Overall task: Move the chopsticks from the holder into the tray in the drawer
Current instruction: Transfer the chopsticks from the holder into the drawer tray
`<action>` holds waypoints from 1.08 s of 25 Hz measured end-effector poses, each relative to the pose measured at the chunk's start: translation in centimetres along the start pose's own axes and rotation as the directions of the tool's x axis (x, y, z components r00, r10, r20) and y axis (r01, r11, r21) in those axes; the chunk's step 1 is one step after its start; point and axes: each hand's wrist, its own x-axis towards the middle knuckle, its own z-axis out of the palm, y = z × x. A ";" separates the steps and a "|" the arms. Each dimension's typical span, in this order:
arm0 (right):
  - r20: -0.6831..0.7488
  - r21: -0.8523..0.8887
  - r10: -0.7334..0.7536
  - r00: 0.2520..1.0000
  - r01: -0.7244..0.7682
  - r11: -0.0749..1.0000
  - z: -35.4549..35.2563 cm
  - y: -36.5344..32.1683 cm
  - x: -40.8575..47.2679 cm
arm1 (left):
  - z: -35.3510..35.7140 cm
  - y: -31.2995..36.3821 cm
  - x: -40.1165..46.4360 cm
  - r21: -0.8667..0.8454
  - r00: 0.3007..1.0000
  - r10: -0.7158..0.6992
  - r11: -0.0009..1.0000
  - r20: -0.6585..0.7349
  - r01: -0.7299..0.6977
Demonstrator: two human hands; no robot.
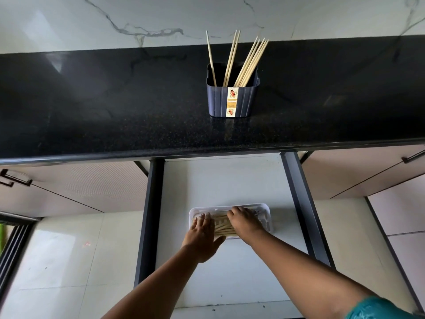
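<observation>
While both hands press flat with fingers [232,212] spread wide and gripping nothing, the left hand [203,236] and right hand [245,223] settle a bundle of chopsticks [223,227] in the white tray [264,207] on the open drawer [230,180] floor. More chopsticks [249,62] stand in the dark holder [232,100] on the bench [115,100] above. Done well, this step likely means nudging the sticks parallel, ends inside the rim, before reaching up again.
</observation>
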 end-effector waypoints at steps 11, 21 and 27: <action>0.015 0.216 0.143 0.990 -0.143 0.966 2.0 2.7 -5.0 | 0.5 1.0 -0.7 0.038 1.000 -0.013 0.999 0.017 0.012; -0.007 0.316 0.001 1.000 0.001 0.949 1.5 2.6 -5.5 | 0.0 1.6 -1.4 0.012 0.966 0.181 0.983 -0.184 -0.182; 0.117 0.150 0.029 0.993 -0.047 0.988 2.2 2.6 -5.5 | 0.2 0.9 -0.6 0.100 0.998 -0.065 0.993 0.004 0.064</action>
